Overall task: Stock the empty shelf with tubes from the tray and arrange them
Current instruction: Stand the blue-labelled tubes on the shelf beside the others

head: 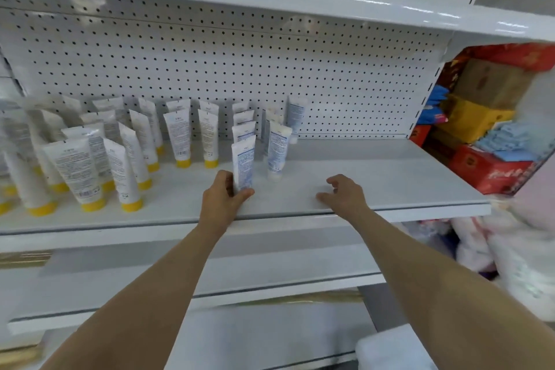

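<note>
Both forearms reach over the shelf (390, 177) edge. Left hand (223, 198) pinches the base of a blue-print tube (242, 159), standing it cap-down, probably to head its row. Right hand (345, 192) hovers beside that grip, fingers loosely spread, holding nothing. Yellow-capped tubes (90, 171) stand left of the grip; no tray in view.

Rows of tubes (90, 165) stand cap-down on the left half of the shelf (375, 177), running from its front edge back to the pegboard (240, 69). The right half lies bare. Both hands are near the front edge, the left hand (223, 197) at the frontmost tube (242, 161), the right hand (344, 194) beside it to the right. Boxes (486, 117) are stacked beyond the shelf's right end.
</note>
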